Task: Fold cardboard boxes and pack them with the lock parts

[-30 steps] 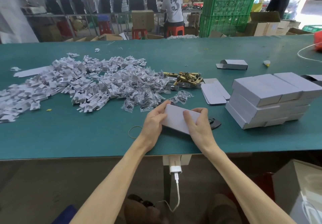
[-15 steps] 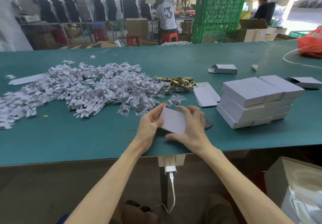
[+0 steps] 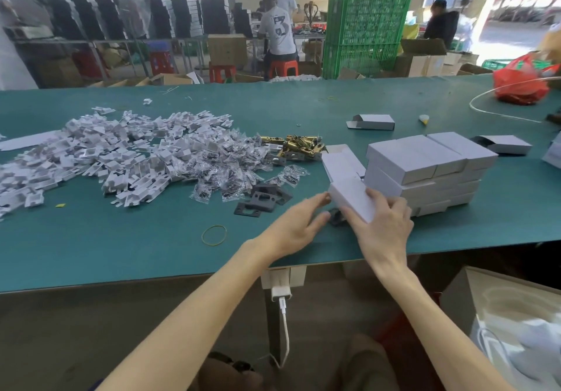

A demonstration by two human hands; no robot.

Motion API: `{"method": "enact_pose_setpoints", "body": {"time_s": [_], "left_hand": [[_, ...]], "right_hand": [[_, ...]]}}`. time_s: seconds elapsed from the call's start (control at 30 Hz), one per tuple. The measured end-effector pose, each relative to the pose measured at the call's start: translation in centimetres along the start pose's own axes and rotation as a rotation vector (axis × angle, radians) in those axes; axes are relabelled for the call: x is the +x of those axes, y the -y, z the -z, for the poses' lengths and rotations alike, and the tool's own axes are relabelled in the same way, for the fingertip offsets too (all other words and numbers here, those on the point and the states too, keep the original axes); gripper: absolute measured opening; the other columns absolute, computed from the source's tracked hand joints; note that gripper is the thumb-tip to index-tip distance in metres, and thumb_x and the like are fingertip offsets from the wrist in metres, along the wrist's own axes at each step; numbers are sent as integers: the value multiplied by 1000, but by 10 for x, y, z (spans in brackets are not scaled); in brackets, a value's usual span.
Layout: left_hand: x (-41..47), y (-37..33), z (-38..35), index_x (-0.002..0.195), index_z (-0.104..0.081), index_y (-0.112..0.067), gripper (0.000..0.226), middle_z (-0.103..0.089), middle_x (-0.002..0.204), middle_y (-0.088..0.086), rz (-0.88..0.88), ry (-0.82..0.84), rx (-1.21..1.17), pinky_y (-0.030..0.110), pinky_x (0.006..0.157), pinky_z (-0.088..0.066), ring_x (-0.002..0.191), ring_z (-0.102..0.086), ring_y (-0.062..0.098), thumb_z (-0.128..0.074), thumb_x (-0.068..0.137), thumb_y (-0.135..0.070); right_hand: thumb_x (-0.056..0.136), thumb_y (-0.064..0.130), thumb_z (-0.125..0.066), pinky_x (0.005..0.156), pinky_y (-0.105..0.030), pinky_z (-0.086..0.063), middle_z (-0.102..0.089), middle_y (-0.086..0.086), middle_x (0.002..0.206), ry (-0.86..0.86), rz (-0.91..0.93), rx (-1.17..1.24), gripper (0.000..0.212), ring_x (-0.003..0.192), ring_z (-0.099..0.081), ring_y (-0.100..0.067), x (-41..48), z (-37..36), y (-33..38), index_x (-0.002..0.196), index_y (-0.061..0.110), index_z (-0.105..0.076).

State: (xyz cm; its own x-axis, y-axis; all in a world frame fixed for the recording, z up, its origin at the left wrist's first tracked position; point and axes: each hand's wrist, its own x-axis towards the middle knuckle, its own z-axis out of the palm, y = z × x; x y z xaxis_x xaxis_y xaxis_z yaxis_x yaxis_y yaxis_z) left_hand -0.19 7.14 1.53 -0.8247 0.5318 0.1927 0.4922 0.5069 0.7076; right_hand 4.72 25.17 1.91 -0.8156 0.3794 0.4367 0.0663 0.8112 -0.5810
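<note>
My right hand (image 3: 383, 223) grips a closed white cardboard box (image 3: 349, 199), held just left of the stack of finished white boxes (image 3: 425, 172). My left hand (image 3: 296, 226) hovers beside the box's left end with fingers spread, its fingertips barely touching it. Black metal lock plates (image 3: 261, 200) lie on the green table (image 3: 121, 238) left of my hands. Brass latch parts (image 3: 299, 144) sit behind them. Flat box blanks (image 3: 341, 162) rest between the brass parts and the stack. A wide heap of white inserts and bagged screws (image 3: 136, 153) covers the left.
A yellow rubber band (image 3: 214, 234) lies near the table's front edge. Half-folded boxes (image 3: 372, 121) (image 3: 504, 144) sit behind and right of the stack. A red plastic bag (image 3: 522, 82) and a white cord are at far right. People work beyond the table by green crates (image 3: 364, 32).
The box has moved right, from in front of me toward the stack, carried by my right hand. My left hand has let go and trails behind. The black plates are uncovered.
</note>
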Motion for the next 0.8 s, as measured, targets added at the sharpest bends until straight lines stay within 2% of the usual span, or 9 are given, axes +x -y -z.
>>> {"method": "enact_pose_setpoints", "body": {"time_s": [0.07,0.13,0.2,0.27,0.37,0.53,0.67,0.73,0.8], "left_hand": [[5,-7,-10,165,-18,-16,61,-47,159,3,-35,124,104,37,126,-24,149,-40,20,-45,111,-27],[6,-6,-10,162,-28,-17,54,-49,159,4,-87,115,308,39,128,-20,148,-40,25,-42,112,-30],[0,-4,-4,160,-36,-18,49,-44,162,1,-155,93,597,37,129,-10,152,-34,22,-35,113,-34],[-9,-2,-2,161,-37,-22,50,-37,166,-4,-174,127,707,36,129,-6,155,-27,17,-31,114,-38],[-14,-6,0,154,-47,-20,48,-44,162,-3,-137,109,702,38,129,-9,152,-33,17,-31,114,-39],[-23,-5,4,133,-64,-16,46,-63,136,2,-117,7,890,39,125,-16,130,-51,25,-31,113,-40],[-43,16,19,142,-59,-13,47,-58,137,5,-28,-55,849,35,116,-25,127,-48,27,-33,113,-39],[-50,23,28,147,-56,-12,48,-55,142,5,6,-82,816,34,118,-23,131,-45,26,-35,112,-39],[-57,24,32,147,-56,-12,48,-54,144,5,22,-99,731,33,120,-24,134,-43,25,-39,112,-39]], "right_hand": [[87,52,-72,93,-46,-36,-48,-19,119,-37,22,-114,69,109,-44,-37,-2,1,-5,142,14,-55],[87,49,-74,91,-47,-37,-49,-21,120,-70,56,-214,68,109,-44,-38,-5,-4,-5,140,11,-55],[87,47,-73,91,-48,-36,-48,-22,124,-80,52,-264,67,111,-43,-39,-5,-11,-2,140,10,-54],[87,46,-74,92,-49,-37,-46,-23,127,-75,27,-256,66,113,-42,-40,-4,-16,0,139,9,-54],[87,44,-75,90,-51,-38,-44,-23,127,-103,13,-223,65,112,-40,-41,-3,-21,1,136,6,-55],[92,44,-68,91,-51,-37,-41,-24,130,-99,41,-300,64,116,-36,-40,-6,-25,0,139,5,-50],[97,42,-62,93,-49,-33,-40,-21,134,-83,52,-358,56,121,-30,-36,-4,-29,6,132,0,-53],[99,40,-58,97,-47,-31,-39,-16,141,-22,67,-398,50,126,-26,-33,-2,-31,10,129,0,-56],[101,41,-52,102,-45,-29,-35,-11,147,44,64,-443,50,131,-23,-31,-3,-30,15,134,3,-52]]}}
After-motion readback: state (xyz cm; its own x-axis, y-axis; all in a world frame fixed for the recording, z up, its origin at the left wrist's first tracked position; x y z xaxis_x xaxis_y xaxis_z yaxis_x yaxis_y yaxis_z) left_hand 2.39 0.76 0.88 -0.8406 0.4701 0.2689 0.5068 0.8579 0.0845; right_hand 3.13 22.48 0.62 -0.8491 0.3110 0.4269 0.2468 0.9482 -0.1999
